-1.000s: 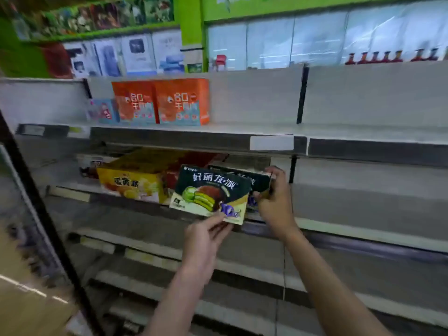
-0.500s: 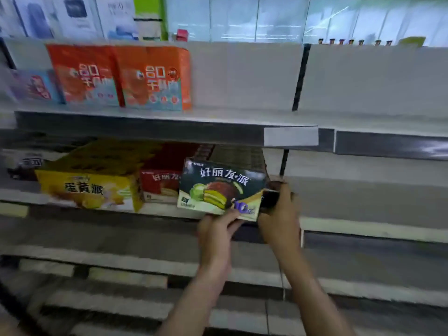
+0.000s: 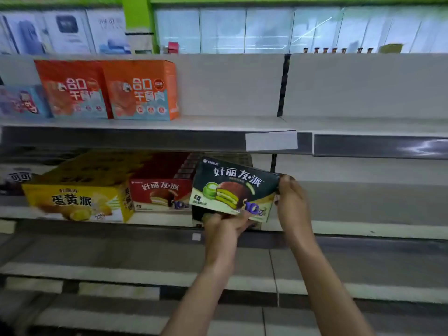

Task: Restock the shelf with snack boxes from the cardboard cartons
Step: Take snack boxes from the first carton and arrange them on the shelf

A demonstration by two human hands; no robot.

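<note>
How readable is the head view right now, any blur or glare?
Head view: dark green box fairly sharp, print legible; left-edge boxes, including the yellow box, smeared; glare streak on the right shelf rail; wide-angle bowing of shelf lines; lower shelves dim.

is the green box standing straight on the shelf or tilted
Tilted. The green box leans with its left end higher, held off the shelf by the left hand and right hand.

Dark green box, red box

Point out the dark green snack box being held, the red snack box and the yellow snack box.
Dark green snack box (image 3: 232,187): head view, front face.
Red snack box (image 3: 160,194): head view, front face.
Yellow snack box (image 3: 75,202): head view, front face.
</note>
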